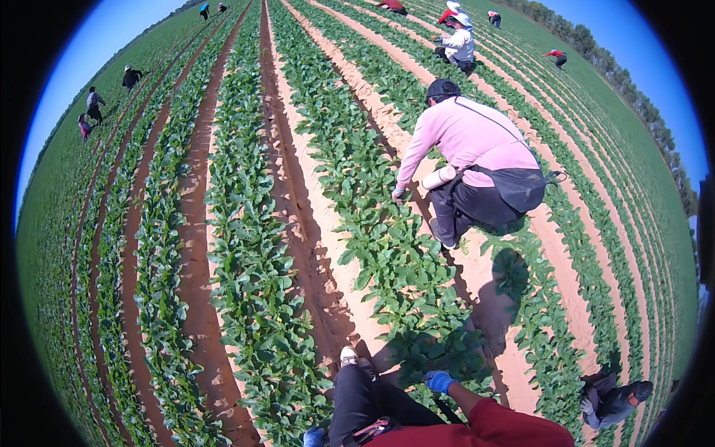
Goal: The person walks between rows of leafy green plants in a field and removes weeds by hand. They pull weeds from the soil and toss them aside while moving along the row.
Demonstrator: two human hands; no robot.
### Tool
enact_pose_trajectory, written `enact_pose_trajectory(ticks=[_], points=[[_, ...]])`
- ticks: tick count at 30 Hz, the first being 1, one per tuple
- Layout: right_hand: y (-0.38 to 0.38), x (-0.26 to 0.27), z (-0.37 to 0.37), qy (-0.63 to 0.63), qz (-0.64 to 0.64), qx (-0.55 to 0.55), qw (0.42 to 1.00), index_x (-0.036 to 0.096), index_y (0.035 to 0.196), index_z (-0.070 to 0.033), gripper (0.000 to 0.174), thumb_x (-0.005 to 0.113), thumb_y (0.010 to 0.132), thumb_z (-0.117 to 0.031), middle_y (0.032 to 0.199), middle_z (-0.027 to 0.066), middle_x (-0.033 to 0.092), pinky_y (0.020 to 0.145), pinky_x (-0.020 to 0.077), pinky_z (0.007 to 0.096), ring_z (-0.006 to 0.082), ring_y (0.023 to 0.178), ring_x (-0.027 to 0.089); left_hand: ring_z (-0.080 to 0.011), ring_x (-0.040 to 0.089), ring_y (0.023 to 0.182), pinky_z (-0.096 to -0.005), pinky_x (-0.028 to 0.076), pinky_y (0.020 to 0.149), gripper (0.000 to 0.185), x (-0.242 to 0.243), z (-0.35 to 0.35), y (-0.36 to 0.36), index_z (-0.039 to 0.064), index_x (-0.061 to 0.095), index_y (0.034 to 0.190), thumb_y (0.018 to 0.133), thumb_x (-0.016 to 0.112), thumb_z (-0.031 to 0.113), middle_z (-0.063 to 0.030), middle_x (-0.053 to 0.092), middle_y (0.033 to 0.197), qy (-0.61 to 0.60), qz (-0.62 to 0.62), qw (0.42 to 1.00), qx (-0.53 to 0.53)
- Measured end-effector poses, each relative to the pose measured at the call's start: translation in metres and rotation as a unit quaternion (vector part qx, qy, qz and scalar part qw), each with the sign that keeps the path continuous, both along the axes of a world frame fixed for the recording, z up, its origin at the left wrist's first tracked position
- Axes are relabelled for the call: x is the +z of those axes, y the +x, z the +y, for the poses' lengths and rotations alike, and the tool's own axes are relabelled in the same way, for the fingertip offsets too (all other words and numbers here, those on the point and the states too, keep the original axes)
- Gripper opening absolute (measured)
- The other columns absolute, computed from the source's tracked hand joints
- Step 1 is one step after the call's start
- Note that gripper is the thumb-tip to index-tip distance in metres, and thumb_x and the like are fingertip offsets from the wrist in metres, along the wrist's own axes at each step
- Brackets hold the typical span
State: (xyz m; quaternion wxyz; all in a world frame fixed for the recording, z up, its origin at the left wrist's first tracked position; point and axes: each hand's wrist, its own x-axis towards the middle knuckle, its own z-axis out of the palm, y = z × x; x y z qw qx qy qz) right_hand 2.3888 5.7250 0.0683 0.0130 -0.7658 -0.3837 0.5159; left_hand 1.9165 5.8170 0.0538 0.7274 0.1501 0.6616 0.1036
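Note:
My right hand [439, 382], in a blue glove, hangs low over the shaded end of a leafy green crop row [410, 279]. Its fingers look curled, but whether they hold anything cannot be made out. A dark strip [448, 412] shows just below it, between hand and thigh. At the bottom edge, my left hand [313, 437] is partly cut off, beside my knee and close to another crop row [262, 313]. My shoe [349, 356] rests in the sandy furrow [318, 268] between these two rows.
A person in a pink top [475, 134] crouches ahead, one gloved hand in the row's leaves. Another person [614, 399] bends low at the lower right. A person in white [459, 44] and several others work farther off. Trees [631, 84] line the right side.

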Motion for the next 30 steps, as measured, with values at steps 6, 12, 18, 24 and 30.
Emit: enact_pose_trajectory(ticks=[6, 12, 18, 24, 30], points=[[-0.001, -0.015, 0.006, -0.049, 0.047, 0.002, 0.998, 0.056, 0.098, -0.007, 0.028, 0.054, 0.076, -0.023, 0.071, 0.0064, 0.057, 0.052, 0.0453, 0.0294, 0.0155, 0.054, 0.053, -0.0205, 0.058, 0.057, -0.0298, 0.047, 0.045, 0.017, -0.021, 0.061, -0.004, 0.006, 0.056, 0.092, 0.076, 0.052, 0.010, -0.0091, 0.059, 0.071, -0.044, 0.045, 0.995, -0.080], [-0.001, -0.030, 0.028, -0.040, 0.014, 0.027, 0.999, 0.057, 0.098, -0.008, 0.028, 0.055, 0.074, -0.022, 0.071, 0.0079, 0.058, 0.053, 0.0453, 0.0299, 0.0164, 0.054, 0.054, -0.0211, 0.058, 0.056, -0.0295, 0.047, 0.044, 0.021, -0.013, 0.133, 0.041, 0.003, 0.050, 0.099, 0.078, 0.050, 0.006, -0.0121, 0.058, 0.076, -0.014, 0.037, 0.999, 0.005], [0.017, -0.075, 0.053, -0.084, -0.018, -0.029, 0.996, 0.059, 0.094, -0.003, 0.030, 0.058, 0.070, -0.020, 0.087, 0.0145, 0.061, 0.072, 0.0445, 0.0322, 0.0258, 0.079, 0.058, -0.0163, 0.057, 0.057, -0.0246, 0.046, 0.047, 0.018, -0.019, 0.149, 0.065, 0.003, 0.052, 0.097, 0.080, 0.051, 0.008, -0.0073, 0.058, 0.075, 0.015, 0.011, 1.000, 0.003], [0.039, -0.156, 0.074, -0.003, -0.059, -0.067, 0.996, 0.060, 0.090, -0.008, 0.025, 0.058, 0.068, -0.019, 0.085, 0.0157, 0.060, 0.073, 0.0450, 0.0346, 0.0315, 0.079, 0.057, -0.0160, 0.054, 0.052, -0.0268, 0.044, 0.046, 0.015, -0.065, 0.100, 0.047, 0.003, 0.055, 0.092, 0.077, 0.051, 0.006, -0.0074, 0.057, 0.071, -0.018, 0.025, 0.998, 0.063], [0.060, -0.239, 0.068, -0.035, -0.136, -0.132, 0.981, 0.059, 0.085, -0.010, 0.019, 0.058, 0.069, -0.018, 0.080, 0.0155, 0.060, 0.069, 0.0451, 0.0363, 0.0316, 0.074, 0.057, -0.0129, 0.053, 0.059, -0.0281, 0.044, 0.051, 0.019, -0.115, 0.050, 0.017, 0.003, 0.057, 0.092, 0.075, 0.051, 0.008, -0.0036, 0.057, 0.072, -0.074, 0.123, 0.985, -0.093]])
